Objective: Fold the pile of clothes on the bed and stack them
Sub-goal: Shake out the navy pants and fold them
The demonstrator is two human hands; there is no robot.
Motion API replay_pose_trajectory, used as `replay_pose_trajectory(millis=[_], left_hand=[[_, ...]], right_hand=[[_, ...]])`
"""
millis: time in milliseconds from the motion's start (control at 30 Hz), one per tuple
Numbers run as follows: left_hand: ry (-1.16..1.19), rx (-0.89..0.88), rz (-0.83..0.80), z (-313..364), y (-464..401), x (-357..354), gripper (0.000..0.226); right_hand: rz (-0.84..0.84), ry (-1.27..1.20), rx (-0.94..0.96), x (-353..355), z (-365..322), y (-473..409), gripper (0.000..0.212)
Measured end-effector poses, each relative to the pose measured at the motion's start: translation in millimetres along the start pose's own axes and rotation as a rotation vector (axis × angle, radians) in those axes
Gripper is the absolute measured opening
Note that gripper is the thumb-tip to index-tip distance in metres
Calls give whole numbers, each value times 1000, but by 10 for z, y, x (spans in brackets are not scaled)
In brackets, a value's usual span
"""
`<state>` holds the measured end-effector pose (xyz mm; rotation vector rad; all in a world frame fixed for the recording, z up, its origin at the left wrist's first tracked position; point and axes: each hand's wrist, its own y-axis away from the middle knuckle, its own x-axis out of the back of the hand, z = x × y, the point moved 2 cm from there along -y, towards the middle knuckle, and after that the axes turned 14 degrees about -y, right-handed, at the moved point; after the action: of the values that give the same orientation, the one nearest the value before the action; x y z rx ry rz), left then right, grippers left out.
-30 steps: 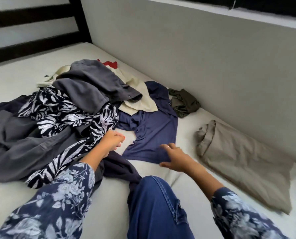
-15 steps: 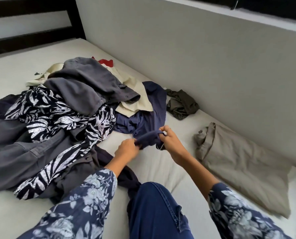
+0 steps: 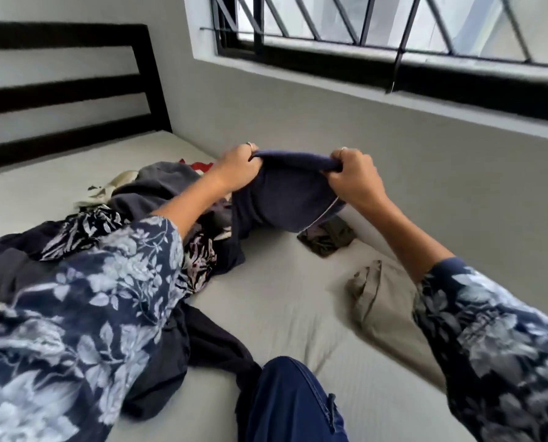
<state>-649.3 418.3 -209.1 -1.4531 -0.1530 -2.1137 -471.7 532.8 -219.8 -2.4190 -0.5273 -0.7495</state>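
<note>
A navy blue garment (image 3: 285,193) hangs in the air above the bed, bunched along its top edge. My left hand (image 3: 237,169) grips that edge on the left and my right hand (image 3: 352,175) grips it on the right. Its lower end trails down to the pile of clothes (image 3: 151,193), a heap of grey, cream, red and black-and-white leaf-print pieces on the left of the mattress (image 3: 282,291). My left forearm hides much of the pile. A folded khaki garment (image 3: 381,301) lies flat on the right.
A small dark olive garment (image 3: 327,239) lies crumpled near the grey wall. A dark cloth (image 3: 215,342) lies by my knee in blue jeans (image 3: 292,403). A black slatted headboard (image 3: 62,94) stands at the far left, a barred window (image 3: 378,23) above the wall.
Both hands took hold of the navy garment and lifted it up off the bed. The view has tilted upward, so the window now shows.
</note>
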Motion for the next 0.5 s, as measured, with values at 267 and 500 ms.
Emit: replay_pose_trajectory(millis=[267, 500], left_hand=[[-397, -255, 188, 232, 15, 639, 36], [-233, -320, 352, 536, 32, 1200, 44]], right_hand=[[166, 184, 92, 748, -573, -130, 31], [275, -22, 66, 1160, -917, -314, 41]])
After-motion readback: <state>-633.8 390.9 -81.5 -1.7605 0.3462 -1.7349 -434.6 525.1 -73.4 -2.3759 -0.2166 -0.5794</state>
